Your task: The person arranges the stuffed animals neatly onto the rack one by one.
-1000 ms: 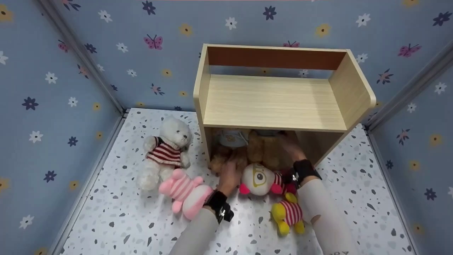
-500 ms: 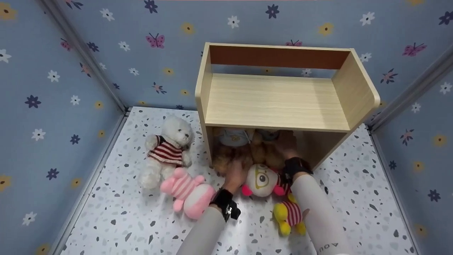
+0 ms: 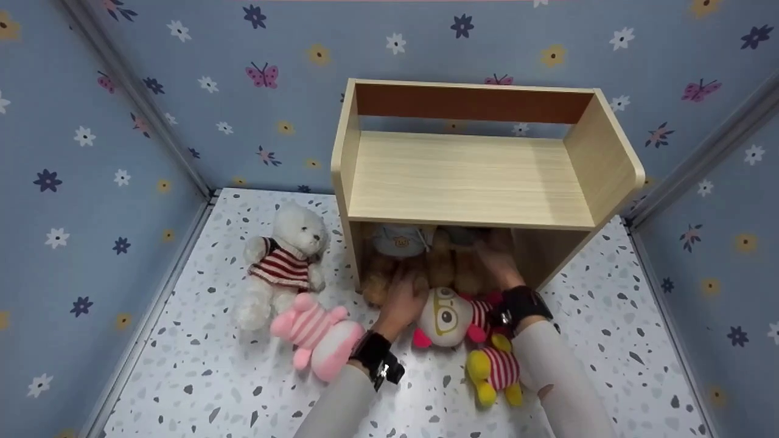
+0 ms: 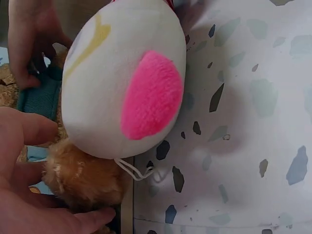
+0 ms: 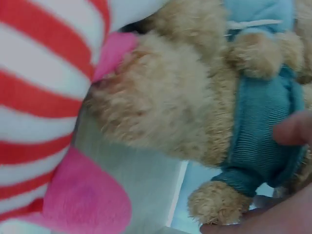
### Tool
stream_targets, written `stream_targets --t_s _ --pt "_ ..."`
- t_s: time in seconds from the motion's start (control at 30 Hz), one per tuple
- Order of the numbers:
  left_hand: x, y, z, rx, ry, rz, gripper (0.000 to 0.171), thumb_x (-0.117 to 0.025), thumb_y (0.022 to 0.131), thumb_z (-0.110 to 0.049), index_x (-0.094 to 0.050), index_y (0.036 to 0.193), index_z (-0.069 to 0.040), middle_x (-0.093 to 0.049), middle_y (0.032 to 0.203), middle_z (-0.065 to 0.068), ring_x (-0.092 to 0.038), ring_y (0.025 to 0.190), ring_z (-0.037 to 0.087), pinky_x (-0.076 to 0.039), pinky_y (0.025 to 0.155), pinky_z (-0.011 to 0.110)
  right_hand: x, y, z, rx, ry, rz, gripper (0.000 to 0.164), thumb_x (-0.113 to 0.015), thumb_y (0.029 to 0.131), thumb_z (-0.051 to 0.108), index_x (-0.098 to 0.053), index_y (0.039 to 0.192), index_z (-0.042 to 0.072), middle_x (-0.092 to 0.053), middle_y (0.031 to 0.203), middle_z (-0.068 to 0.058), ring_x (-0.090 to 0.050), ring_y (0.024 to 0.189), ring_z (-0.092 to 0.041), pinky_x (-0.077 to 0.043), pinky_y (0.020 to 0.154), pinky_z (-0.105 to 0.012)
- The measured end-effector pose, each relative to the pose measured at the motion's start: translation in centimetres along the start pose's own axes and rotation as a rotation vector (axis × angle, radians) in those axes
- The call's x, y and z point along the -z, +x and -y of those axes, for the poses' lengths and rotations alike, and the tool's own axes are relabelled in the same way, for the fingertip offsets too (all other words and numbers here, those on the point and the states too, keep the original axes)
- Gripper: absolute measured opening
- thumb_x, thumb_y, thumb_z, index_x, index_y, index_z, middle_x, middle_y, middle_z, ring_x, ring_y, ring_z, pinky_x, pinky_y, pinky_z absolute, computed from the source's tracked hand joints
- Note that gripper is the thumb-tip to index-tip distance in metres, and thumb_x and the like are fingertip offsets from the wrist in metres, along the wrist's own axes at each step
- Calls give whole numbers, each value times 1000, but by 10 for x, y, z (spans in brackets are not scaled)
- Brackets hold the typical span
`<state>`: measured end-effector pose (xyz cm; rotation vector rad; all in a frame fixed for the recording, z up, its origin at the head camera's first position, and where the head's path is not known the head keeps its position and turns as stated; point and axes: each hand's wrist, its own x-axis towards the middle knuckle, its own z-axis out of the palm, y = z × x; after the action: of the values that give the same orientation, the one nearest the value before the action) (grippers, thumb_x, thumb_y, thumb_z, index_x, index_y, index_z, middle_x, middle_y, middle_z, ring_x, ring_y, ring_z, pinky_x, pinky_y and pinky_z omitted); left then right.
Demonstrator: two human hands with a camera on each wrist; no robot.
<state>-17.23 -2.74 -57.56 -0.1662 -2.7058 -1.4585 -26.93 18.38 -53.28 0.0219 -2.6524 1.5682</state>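
Observation:
Two brown teddy bears sit side by side in the lower compartment of a wooden shelf unit. My left hand point(image 3: 403, 304) grips a furry foot point(image 4: 87, 175) of the left bear, which wears a pale blue top point(image 3: 398, 242). Reaching in under the shelf, my right hand point(image 3: 498, 258) holds the other bear by its teal sweater point(image 5: 263, 126), thumb on the front and fingers beside its arm. A white-headed plush toy with yellow glasses point(image 3: 447, 316) lies in front of the bears, its striped body partly behind my right wrist.
The shelf unit point(image 3: 468, 179) stands by the flowered wall. On the speckled floor, a white teddy bear point(image 3: 283, 264) and a pink striped plush point(image 3: 319, 337) lie to the left. A small yellow plush in a striped shirt point(image 3: 496, 368) lies by my right forearm.
My left hand has shifted from lying over the left bear's legs to holding its foot. The glasses toy has turned slightly, and the right bear's legs sit a little lower.

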Motion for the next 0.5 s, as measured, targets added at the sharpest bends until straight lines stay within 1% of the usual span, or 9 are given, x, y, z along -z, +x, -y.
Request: stream_targets --t_s 0.03,0.07,0.13,0.23,0.3,0.33,0.4,0.47,0.5 --pt "1 -1 -1 -11 0 -8 32 -56 103 -9 -62 129 7 -43 151 34 -47 136 46 -42 112 55 1 -2 3 -23 58 -16 59 -57 101 14 -38 152 -10 -41 153 -30 -38 143 -38 -29 120 -45" --pt "2 -3 -2 -15 2 -11 32 -57 102 -9 -61 129 7 -42 151 34 -48 136 46 -42 112 55 2 -2 5 -33 97 -25 56 -56 103 14 -40 151 -9 -43 152 -29 -40 141 -37 -31 119 -44" --pt "4 -4 -4 -17 2 -9 33 -58 101 -8 -61 130 7 -43 150 32 -51 132 45 -44 110 53 4 -2 9 -51 111 -17 52 -53 104 16 -44 150 -9 -48 149 -27 -45 137 -35 -35 116 -43" --pt "6 -6 -7 -29 5 -10 37 -61 98 -6 -59 133 6 -45 149 29 -55 127 41 -48 107 50 6 1 11 -40 50 47 50 -54 106 21 -48 147 -7 -52 145 -26 -49 134 -34 -39 113 -43" --pt "6 -7 -9 -52 13 -22 38 -63 96 -5 -59 132 6 -47 147 27 -56 125 39 -48 106 49 8 0 11 -54 67 102 55 -55 107 26 -44 152 -4 -50 149 -24 -47 138 -34 -38 115 -44" --pt "7 -7 -9 -67 18 -30 40 -63 96 -4 -59 134 6 -47 147 27 -56 126 39 -48 106 49 9 -1 10 -61 72 108 57 -56 107 28 -44 152 -3 -49 150 -24 -47 139 -35 -37 116 -45" --pt "7 -8 -12 -96 20 -53 40 -65 95 -3 -59 134 6 -49 144 26 -56 126 39 -48 106 50 12 -3 9 -87 110 112 63 -57 106 34 -38 157 1 -44 155 -21 -42 144 -33 -34 119 -45" --pt "8 -8 -14 -116 18 -65 39 -65 94 -2 -61 132 5 -52 142 25 -57 124 38 -49 106 49 16 -7 7 -108 145 93 66 -57 106 36 -34 160 5 -42 157 -17 -40 145 -31 -34 118 -44" --pt "9 -8 -16 -123 11 -72 39 -65 94 -3 -62 132 5 -53 140 24 -57 124 38 -49 106 49 17 -7 5 -91 120 61 62 -57 106 33 -40 156 2 -47 153 -19 -45 141 -32 -38 116 -43"
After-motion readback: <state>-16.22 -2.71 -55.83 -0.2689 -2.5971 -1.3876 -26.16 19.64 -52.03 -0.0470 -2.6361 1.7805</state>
